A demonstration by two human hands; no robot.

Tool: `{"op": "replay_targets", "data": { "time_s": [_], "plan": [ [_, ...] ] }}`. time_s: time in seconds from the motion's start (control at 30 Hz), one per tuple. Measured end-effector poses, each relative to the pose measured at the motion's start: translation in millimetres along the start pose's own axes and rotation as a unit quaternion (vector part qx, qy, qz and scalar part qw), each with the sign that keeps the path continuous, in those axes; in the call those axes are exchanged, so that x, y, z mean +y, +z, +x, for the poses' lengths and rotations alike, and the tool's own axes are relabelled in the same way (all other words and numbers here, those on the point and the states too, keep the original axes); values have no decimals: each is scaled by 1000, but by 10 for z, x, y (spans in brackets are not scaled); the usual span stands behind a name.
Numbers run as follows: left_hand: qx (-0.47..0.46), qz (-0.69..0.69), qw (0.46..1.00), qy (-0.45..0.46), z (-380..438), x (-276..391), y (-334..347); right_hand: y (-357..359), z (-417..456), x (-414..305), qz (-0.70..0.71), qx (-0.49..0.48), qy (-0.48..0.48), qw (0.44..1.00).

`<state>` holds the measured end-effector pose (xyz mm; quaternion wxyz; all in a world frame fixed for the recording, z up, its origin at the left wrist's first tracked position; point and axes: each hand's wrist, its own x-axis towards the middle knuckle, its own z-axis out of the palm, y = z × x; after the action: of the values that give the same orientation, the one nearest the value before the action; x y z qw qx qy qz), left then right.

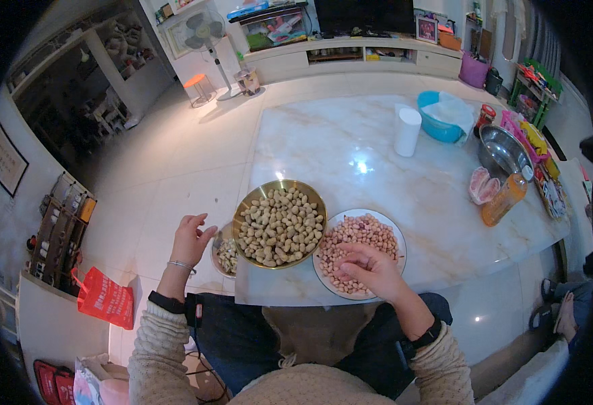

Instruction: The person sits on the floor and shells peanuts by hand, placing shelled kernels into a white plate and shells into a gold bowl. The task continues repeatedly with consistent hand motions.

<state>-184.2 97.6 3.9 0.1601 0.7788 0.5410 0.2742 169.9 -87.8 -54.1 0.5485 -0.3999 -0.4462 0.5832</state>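
A gold-coloured metal bowl (319, 197) full of unshelled peanuts (281, 223) stands at the near left corner of the marble-patterned table. To its right is a white plate (402, 230) spread with shelled pink peanut kernels (367, 230). Over the plate's near part hovers my right hand (370, 268), its fingers bent towards the thumb; whether a kernel is between them is hidden. My left hand (192, 238) is off the table's left edge, fingers apart, with nothing seen in it. Beside it, lower down, a container (216, 260) of empty peanut shells (227, 255) is partly covered by the bowl.
A white cylinder (408, 132), a blue basin (441, 132), a steel bowl (504, 147) and an orange drink bottle (504, 200) stand on the table (317, 142). A red bag (106, 298) is at left. Another person's foot (566, 316) shows at right.
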Motion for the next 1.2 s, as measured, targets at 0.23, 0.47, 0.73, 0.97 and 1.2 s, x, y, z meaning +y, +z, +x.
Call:
{"op": "replay_targets", "data": {
  "time_s": [0.23, 0.47, 0.73, 0.97, 1.2],
  "plan": [
    [-63, -11, 990, 124, 144, 402, 329, -76, 17, 95, -23, 31, 8, 999],
    [-150, 103, 956, 229, 427, 430, 799, -82, 21, 105, -51, 29, 15, 998],
    [-187, 143, 959, 156, 510, 370, 797, -63, -16, 42, -84, 30, -5, 996],
    [-153, -219, 964, -20, 137, 861, 582, -32, -18, 43, -45, 44, -28, 998],
    [-237, -503, 831, 9, -635, 1544, 1031, 124, 12, 30, -34, 87, -100, 991]
  ]
}}
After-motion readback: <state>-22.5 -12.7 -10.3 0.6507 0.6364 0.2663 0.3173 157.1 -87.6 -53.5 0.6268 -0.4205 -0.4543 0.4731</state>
